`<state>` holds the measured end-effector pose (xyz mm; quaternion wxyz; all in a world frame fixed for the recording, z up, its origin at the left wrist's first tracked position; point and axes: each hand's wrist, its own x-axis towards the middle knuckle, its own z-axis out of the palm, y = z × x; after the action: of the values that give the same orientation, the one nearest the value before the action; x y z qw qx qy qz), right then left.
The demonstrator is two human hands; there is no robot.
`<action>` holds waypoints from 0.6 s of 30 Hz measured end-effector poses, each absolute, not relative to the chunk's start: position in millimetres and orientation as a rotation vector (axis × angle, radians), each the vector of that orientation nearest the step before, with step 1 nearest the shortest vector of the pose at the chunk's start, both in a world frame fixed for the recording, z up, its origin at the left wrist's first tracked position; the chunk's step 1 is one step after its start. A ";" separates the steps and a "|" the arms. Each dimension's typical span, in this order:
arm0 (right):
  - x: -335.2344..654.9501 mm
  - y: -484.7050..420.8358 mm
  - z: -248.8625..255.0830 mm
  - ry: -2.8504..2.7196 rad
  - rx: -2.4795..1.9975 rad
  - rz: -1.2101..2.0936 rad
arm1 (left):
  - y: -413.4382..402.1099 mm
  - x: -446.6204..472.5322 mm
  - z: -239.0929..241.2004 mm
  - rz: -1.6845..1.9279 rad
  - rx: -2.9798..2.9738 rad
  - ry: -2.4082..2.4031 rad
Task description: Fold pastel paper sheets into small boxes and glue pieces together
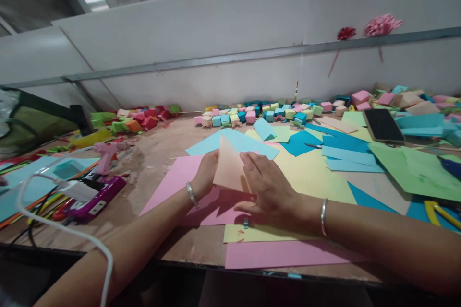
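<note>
A peach sheet of paper (230,168), folded to a point at its top, stands tilted between my hands above the coloured sheets. My left hand (208,172) grips its left edge, fingers partly hidden behind the paper. On the other side my right hand (268,184) has its fingers against the right edge, with the thumb held apart lower down. Beneath both hands lie a pink sheet (165,187) and a yellow sheet (306,172); a light blue sheet (201,143) is just beyond. Whether the right fingers pinch the paper is hard to see.
Small folded paper boxes (251,116) line the back of the table. At left are a purple power strip (97,199), a pink glue gun (105,156) and a white cable (72,228) crossing near my left arm. A phone (383,125) and yellow-handled scissors (432,213) lie at right.
</note>
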<state>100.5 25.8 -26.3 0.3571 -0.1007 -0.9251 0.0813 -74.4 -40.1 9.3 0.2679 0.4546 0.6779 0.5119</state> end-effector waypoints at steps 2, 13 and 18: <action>98.4 27.8 -27.2 -2.361 -0.322 0.251 | -39.7 -72.6 7.5 1.360 1.218 1.828; 99.4 65.0 -29.1 -2.101 -0.878 0.992 | -35.2 -78.3 -1.4 1.279 1.114 1.694; 101.6 75.4 -28.6 -1.941 -0.895 0.996 | -35.3 -80.4 -1.7 1.210 1.110 1.660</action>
<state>101.6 75.4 -28.6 0.3819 -0.3509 -0.7606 0.3905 -80.4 -35.3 -1.7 0.3924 0.4372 0.6540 0.4766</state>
